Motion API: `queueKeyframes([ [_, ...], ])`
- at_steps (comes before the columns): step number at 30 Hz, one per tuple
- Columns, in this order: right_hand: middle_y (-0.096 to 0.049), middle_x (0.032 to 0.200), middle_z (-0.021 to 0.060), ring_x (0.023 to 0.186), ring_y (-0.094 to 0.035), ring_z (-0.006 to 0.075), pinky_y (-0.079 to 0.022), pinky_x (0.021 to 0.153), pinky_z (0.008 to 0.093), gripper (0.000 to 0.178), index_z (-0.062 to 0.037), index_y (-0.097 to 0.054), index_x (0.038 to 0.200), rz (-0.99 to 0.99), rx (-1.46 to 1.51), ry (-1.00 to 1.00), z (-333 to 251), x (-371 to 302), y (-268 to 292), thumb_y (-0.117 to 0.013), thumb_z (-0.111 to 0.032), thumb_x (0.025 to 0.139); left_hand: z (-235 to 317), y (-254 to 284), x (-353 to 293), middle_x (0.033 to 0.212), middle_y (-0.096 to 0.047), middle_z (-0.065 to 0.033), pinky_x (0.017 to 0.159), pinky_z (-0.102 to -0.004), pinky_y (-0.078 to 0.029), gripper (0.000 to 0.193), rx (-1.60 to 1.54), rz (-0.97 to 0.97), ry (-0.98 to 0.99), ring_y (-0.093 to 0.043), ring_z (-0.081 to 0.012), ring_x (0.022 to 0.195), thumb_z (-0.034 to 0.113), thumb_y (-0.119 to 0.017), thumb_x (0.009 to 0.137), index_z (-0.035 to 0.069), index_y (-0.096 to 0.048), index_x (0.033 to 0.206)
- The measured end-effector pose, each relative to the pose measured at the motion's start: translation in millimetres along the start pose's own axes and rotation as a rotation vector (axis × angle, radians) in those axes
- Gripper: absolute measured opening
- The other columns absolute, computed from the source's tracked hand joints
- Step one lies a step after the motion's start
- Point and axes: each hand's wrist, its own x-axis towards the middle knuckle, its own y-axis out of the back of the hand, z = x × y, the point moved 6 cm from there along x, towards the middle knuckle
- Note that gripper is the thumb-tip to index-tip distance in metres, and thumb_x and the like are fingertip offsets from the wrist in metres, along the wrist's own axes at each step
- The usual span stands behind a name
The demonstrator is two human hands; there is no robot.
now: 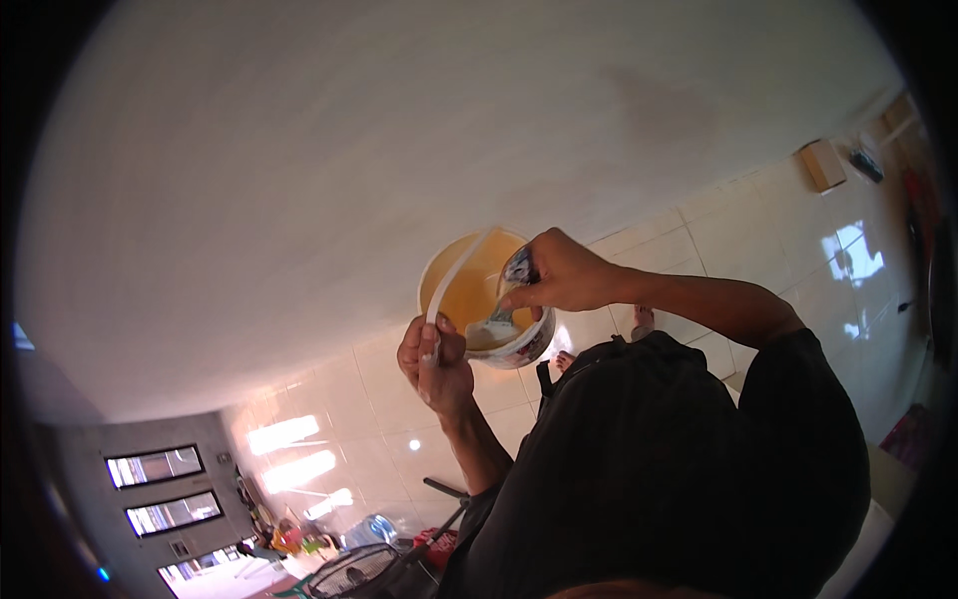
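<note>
Two hands up in front of me, one bucket (545, 344) between them, one brush (490, 330) in play! My left hand (436, 361) curls tight round the bucket's single strap handle (457, 277), and my right hand (567, 274) grips the brush, fingers wrapped about it, its head down inside the rim. Two bare feet show, one foot (564, 360) and the other foot (644, 321), on the floor (659, 254); two slim windows, the upper window (155, 466) and the lower window (174, 513), sit in dark frames at far left; one fan (351, 572) with a round wire cage at the bottom, one box (822, 166) of brown, squared-off shape at the right. Textures now: the wall (329, 170) is broad, pale and matt, with one darker patch (661, 112); the floor is glossy cream tile, throwing back light; my shirt (659, 469) is plain black cloth. And the bucket itself: round, plastic-looking, yellowish within, whitish outside with coloured print, held above the tiles, seen against wall and floor. The brush head looks whitish, flat and broad; fingers hide much of its handle.
</note>
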Motion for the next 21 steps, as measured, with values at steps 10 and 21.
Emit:
queueKeyframes([
  [10,-0.064,0.070,0.0144,0.068,-0.062,0.0343,-0.048,0.064,0.0437,0.034,-0.0149,-0.070,0.092,0.264,-0.542,0.404,5,-42,14,-0.058,-0.044,0.080,4,-27,-44,0.056,-0.034,0.0082,0.042,-0.0175,-0.018,0.025,0.021,0.090,-0.029,-0.024,-0.0005,0.045,0.019,-0.055,0.088,0.006,-0.047,0.069],
  [21,-0.066,0.072,0.0114,0.064,-0.063,0.0305,-0.050,0.059,0.0386,0.024,-0.0141,-0.069,0.098,0.278,-0.699,0.513,6,-45,-9,-0.063,-0.026,0.078,-11,-2,-46,0.049,-0.030,0.0089,0.037,-0.0197,-0.014,0.023,-0.080,-0.040,-0.005,-0.021,-0.0006,0.040,0.017,-0.054,0.089,0.001,-0.051,0.073],
])
